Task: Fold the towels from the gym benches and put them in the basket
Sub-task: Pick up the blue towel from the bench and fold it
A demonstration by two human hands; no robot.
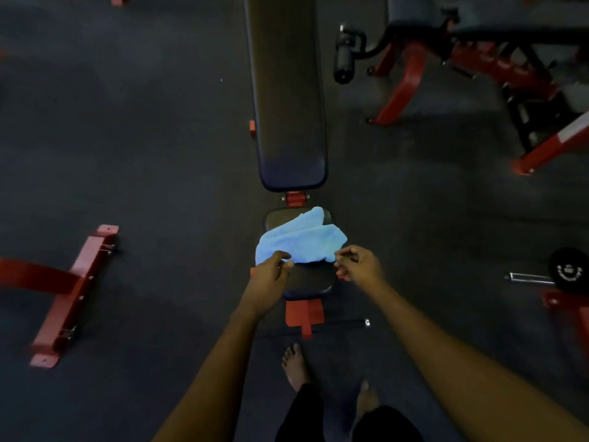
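Pinching the near left edge of the blue towel [302,242] between thumb and curled fingers: left hand [271,279], just below centre of the frame. Curled at the towel's near right corner: right hand [360,266], fingertips at the cloth, actual hold impossible to tell. Towel bunched and partly doubled on the seat pad [310,282] of the black bench [287,90], centre frame. At bottom centre, on the dark floor [159,154]: bare feet [294,366].

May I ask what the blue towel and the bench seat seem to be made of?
The blue towel looks like soft terry cloth: fuzzy, lying in limp folds. The bench seat seems padded with a vinyl or leather-like cover: dark, smooth, faintly shiny.
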